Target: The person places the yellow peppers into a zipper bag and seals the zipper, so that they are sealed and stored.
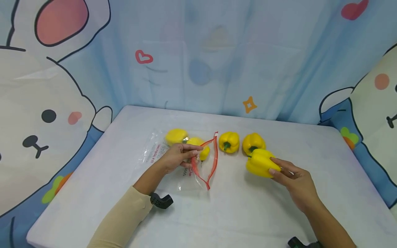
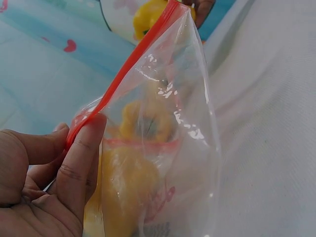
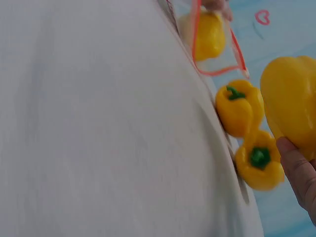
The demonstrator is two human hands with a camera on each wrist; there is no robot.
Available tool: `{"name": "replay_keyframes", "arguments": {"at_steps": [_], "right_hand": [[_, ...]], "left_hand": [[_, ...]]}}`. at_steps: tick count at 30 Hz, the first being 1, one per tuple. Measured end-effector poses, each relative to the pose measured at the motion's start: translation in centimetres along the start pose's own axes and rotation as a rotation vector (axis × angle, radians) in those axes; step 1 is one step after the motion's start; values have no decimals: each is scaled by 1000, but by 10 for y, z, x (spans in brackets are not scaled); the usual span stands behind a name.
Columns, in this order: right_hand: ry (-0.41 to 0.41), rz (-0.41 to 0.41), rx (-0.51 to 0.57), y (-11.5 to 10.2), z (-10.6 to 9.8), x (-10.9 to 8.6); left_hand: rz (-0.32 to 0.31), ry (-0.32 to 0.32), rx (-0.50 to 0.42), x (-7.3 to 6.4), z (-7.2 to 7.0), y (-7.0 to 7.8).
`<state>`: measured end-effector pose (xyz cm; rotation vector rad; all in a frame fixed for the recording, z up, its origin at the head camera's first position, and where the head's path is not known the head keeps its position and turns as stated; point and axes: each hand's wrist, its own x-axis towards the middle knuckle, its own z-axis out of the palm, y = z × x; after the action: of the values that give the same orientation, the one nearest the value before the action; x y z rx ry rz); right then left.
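Note:
A clear zip bag [image 1: 183, 182] with a red-edged mouth lies on the white table, its opening spread toward the right. My left hand [image 1: 178, 156] pinches the red edge of the bag between thumb and fingers, also plain in the left wrist view. Inside the bag are yellow peppers [image 1: 176, 136], partly hidden by the hand and blurred by the plastic. My right hand [image 1: 297, 182] holds a yellow bell pepper [image 1: 262, 162] above the table, its green stem pointing left toward the bag. Thumb and fingertips grip the pepper's blunt end.
Two more yellow bell peppers, one [image 1: 229, 142] beside the bag's mouth and another [image 1: 253, 143] behind the held pepper, sit on the white-covered table [image 1: 242, 220]. A blue curtain [image 1: 198, 69] with cartoon prints hangs behind the table.

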<state>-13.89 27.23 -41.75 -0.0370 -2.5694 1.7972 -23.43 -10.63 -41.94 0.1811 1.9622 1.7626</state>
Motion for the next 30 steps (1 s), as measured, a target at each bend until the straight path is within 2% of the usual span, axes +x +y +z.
{"name": "replay_keyframes", "arguments": {"at_steps": [6,14,20,30], "right_hand": [[-48,-9,47,-14,30,5],[-70,35,-35,-27,62,21],[-65,66,-24,-28,80,34],[-60,107,-15,-28,96,44]], "left_hand": [[2,-1,5,-1,2,2],[-10,8,13,0,4,-1],[1,5,8,1,3,-2],[3,1,18,0,4,-2]]}}
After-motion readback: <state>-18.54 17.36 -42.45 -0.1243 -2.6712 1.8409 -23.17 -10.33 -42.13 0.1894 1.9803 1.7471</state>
